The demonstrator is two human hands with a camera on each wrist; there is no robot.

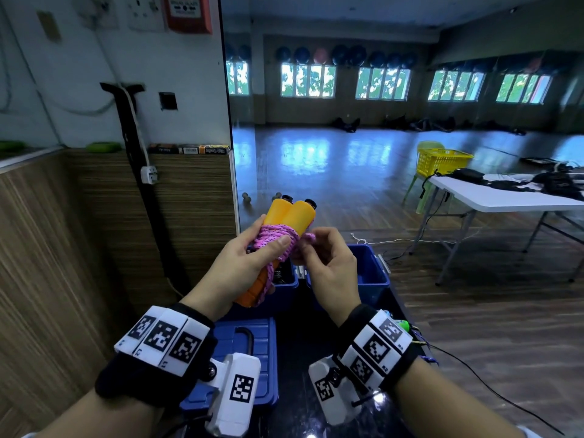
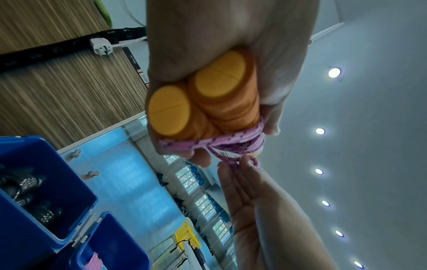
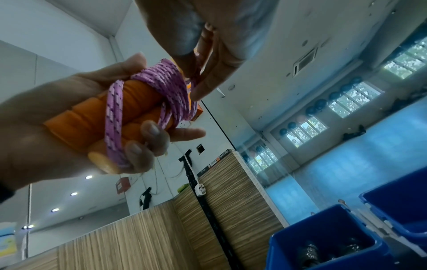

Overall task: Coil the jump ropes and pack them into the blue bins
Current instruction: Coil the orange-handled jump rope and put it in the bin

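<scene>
a: what does the head view show?
b: the left hand (image 1: 240, 267) has its grip closed round two orange handles (image 1: 292, 216) held side by side, with the pink rope (image 1: 278, 240) wound around them. the right hand (image 1: 328, 263) is just beside it, fingertips pinching a loop of that rope. two blue bins (image 1: 376, 273) sit below the hands on a dark tabletop (image 1: 303, 358), and a blue lid (image 1: 249, 349) lies nearer the person.

a: and the left wrist view?
b: the flat butt ends of the orange handles (image 2: 198, 102) stick out of the left hand (image 2: 231, 45), fingers curled round them. the pink rope (image 2: 215, 144) crosses under them. the right hand (image 2: 261, 201) comes up from below and touches a strand. a blue bin (image 2: 46, 186) at lower left holds dark coiled things; the one beside it shows something pink.

a: the right wrist view?
b: the right hand (image 3: 219, 45) has thumb and finger pressed together on the pink rope (image 3: 166, 82) at the top of the coil. the left hand (image 3: 57, 127) grips the orange handles (image 3: 92, 117), one loose strand running along them. the blue bins (image 3: 323, 243) are at lower right.
</scene>
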